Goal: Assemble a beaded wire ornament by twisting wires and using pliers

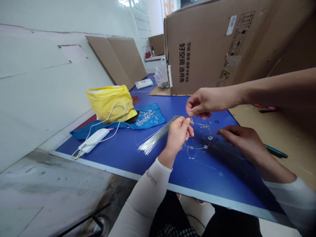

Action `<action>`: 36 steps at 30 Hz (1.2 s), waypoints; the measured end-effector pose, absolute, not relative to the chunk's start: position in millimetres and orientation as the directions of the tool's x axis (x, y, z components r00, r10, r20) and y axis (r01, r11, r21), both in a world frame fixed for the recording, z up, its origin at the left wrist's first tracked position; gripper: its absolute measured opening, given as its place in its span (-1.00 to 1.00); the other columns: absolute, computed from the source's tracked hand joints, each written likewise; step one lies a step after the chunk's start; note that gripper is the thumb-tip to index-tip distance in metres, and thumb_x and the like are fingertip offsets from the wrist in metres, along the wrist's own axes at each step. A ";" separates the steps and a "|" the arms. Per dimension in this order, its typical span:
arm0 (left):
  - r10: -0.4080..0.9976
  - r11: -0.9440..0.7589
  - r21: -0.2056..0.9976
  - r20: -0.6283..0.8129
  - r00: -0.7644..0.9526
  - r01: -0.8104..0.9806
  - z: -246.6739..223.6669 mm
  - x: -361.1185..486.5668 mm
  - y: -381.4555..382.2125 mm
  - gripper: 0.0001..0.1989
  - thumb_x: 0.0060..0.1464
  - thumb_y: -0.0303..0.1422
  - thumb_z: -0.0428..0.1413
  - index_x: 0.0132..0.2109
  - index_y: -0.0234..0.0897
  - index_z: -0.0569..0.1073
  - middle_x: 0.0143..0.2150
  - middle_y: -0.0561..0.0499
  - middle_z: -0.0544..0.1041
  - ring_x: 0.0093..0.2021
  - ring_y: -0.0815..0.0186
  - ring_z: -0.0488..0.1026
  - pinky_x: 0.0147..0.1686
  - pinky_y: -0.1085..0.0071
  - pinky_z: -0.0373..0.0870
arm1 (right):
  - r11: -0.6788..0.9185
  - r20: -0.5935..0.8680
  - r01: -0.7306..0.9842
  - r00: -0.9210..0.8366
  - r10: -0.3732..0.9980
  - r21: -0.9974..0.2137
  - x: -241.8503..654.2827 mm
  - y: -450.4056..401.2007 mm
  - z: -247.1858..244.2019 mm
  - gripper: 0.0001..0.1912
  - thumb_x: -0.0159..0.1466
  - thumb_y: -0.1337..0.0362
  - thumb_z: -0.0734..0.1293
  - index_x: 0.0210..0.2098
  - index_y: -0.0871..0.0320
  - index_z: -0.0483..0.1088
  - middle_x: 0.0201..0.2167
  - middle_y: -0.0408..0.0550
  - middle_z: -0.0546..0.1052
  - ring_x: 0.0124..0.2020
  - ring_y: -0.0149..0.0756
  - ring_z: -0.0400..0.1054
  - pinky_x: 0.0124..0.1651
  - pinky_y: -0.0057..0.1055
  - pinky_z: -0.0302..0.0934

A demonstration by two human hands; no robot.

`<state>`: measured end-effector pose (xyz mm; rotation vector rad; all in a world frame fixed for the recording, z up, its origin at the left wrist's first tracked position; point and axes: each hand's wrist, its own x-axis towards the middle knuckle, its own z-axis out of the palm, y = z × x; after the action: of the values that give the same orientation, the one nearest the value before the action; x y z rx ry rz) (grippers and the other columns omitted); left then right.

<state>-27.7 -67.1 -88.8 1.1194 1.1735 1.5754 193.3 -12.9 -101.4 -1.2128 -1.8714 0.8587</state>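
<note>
My left hand (pixel 178 133) is closed in a pinch on a thin clear-looking wire (pixel 197 147), which loops out to the right with several round clear beads (pixel 210 138) along it. Another person's hand (pixel 208 101) reaches in from the right, its fingertips meeting mine at the pinch. To the right, my right hand (pixel 243 141) hovers over the table with thumb and finger pressed together; whatever lies between them is too small to make out. Beside my left hand is a bundle of straight silvery wires (pixel 156 136). Small dark rings (pixel 215 139) lie near the beads.
A blue cloth (pixel 158 110) with loose clear beads (pixel 146 118) lies left, by a yellow bag (pixel 111 102) and a white power strip (pixel 95 140) with its cord. A large cardboard box (pixel 207 59) stands behind. A dark green tool handle (pixel 276 151) lies at right on cardboard.
</note>
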 end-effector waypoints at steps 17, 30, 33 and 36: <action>0.945 -0.196 0.979 0.174 -0.278 -0.055 -91.8 -27.4 -64.6 -0.68 0.32 -0.13 0.10 -0.31 -0.28 0.45 -0.65 0.16 0.40 -0.72 0.54 0.13 -0.66 0.53 -0.03 | 0.283 0.164 0.386 -0.314 0.935 -0.878 189.1 -16.2 -97.3 -0.52 0.21 -0.23 0.40 -0.52 0.04 0.48 -0.70 -0.17 0.33 -0.66 -0.34 0.16 -0.58 -0.36 0.00; 0.949 -0.182 0.980 0.154 -0.274 -0.079 -92.9 -28.0 -63.7 -0.69 0.30 -0.13 0.12 -0.31 -0.27 0.44 -0.66 0.17 0.39 -0.71 0.54 0.12 -0.65 0.54 -0.03 | 0.298 0.147 0.396 -0.368 0.918 -0.869 188.1 -16.7 -99.3 -0.60 0.26 -0.15 0.39 -0.48 0.01 0.48 -0.68 -0.19 0.31 -0.65 -0.34 0.14 -0.57 -0.36 -0.02; 0.947 -0.188 0.979 0.158 -0.281 -0.083 -92.3 -28.9 -63.1 -0.68 0.29 -0.12 0.13 -0.31 -0.27 0.44 -0.66 0.17 0.39 -0.71 0.54 0.12 -0.66 0.54 -0.04 | 0.300 0.151 0.401 -0.362 0.920 -0.866 187.9 -17.7 -97.1 -0.58 0.23 -0.15 0.40 -0.49 0.04 0.48 -0.67 -0.16 0.33 -0.65 -0.34 0.14 -0.57 -0.34 -0.01; 0.946 -0.208 0.974 0.178 -0.270 -0.085 -92.3 -28.7 -63.2 -0.68 0.28 -0.12 0.14 -0.32 -0.27 0.44 -0.66 0.18 0.38 -0.71 0.54 0.12 -0.66 0.54 -0.04 | 0.285 0.140 0.386 -0.362 0.921 -0.877 187.7 -18.6 -96.6 -0.58 0.22 -0.15 0.41 -0.50 0.05 0.47 -0.66 -0.15 0.33 -0.64 -0.34 0.13 -0.57 -0.33 -0.02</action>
<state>-28.7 -63.2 -92.3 1.1292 1.2140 1.6028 187.7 -18.6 -96.6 -1.1725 -1.8887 1.0229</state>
